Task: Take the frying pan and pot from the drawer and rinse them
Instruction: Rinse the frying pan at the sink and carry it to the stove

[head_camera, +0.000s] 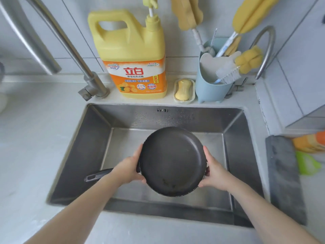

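A black frying pan [172, 161] hangs over the steel sink [82, 138], tilted with its inside facing me. Its dark handle [98, 175] points left, behind my left wrist. My left hand [130, 169] grips the pan's left rim, fingers curled under it. On the opposite rim my right hand [214, 171] grips the same way. No water runs from the tap [70, 48]. No pot is in view.
A yellow dish-soap jug [133, 55], a soap dish [184, 89] and a blue brush holder [211, 81] stand on the ledge behind the sink. A second small tap [265, 50] is at the right. A grey cloth [283, 173] lies right of the sink.
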